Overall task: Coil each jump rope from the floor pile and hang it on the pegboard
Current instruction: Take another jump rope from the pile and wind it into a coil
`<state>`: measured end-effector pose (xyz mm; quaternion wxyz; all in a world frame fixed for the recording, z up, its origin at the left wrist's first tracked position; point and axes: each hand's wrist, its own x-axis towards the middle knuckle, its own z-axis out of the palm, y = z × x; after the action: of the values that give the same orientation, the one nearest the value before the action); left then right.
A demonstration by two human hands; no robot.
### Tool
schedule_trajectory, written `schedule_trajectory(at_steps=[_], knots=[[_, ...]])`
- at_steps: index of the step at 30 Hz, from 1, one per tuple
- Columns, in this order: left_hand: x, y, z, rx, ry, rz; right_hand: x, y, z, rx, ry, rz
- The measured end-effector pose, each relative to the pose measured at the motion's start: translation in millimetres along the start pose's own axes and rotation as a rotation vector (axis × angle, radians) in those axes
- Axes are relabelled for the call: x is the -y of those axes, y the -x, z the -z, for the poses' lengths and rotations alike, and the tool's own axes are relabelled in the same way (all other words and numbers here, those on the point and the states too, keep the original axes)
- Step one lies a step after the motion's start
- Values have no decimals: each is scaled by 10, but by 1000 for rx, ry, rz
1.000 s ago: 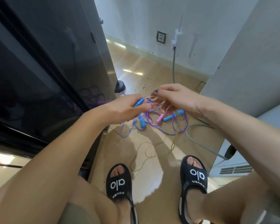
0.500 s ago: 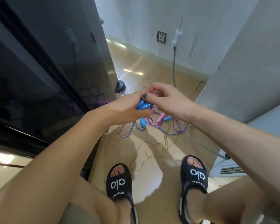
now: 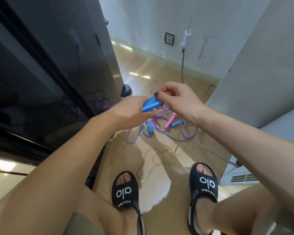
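Observation:
My left hand (image 3: 129,110) grips two blue jump-rope handles (image 3: 150,104) held side by side above the floor. My right hand (image 3: 178,100) is at their far end, fingers curled and pinching there; the thin yellowish cord (image 3: 157,160) trails loose on the floor below. Under my hands lies the floor pile: a purple rope (image 3: 188,133) with a pink handle (image 3: 171,120), and a purple-and-white braided rope (image 3: 136,134) with blue handles (image 3: 149,129). No pegboard is in view.
A dark glossy cabinet (image 3: 41,82) stands close on the left. A grey panel (image 3: 261,56) rises on the right with a vent unit (image 3: 241,177) below. A grey cable (image 3: 209,150) runs across the floor from the wall. My sandalled feet (image 3: 126,190) stand just behind the ropes.
My right hand moved left and brought the second blue handle against the one in my left hand. Both hands rose a little and the yellowish cord shifted on the floor.

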<state>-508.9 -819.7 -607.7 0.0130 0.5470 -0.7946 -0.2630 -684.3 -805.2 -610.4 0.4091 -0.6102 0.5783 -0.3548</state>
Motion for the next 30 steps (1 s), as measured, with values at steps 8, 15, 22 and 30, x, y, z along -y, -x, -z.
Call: schedule_trajectory(at_steps=[8, 15, 22, 30], knots=[[58, 74, 134, 69, 423, 15, 20, -29, 76, -48, 59, 20], [7, 3, 45, -17, 652, 126, 87, 50, -88, -150, 409, 115], [126, -85, -42, -139, 69, 204, 127, 263, -438, 85, 965, 198], [34, 17, -111, -38, -359, 115, 199, 215, -293, 188, 922, 314]])
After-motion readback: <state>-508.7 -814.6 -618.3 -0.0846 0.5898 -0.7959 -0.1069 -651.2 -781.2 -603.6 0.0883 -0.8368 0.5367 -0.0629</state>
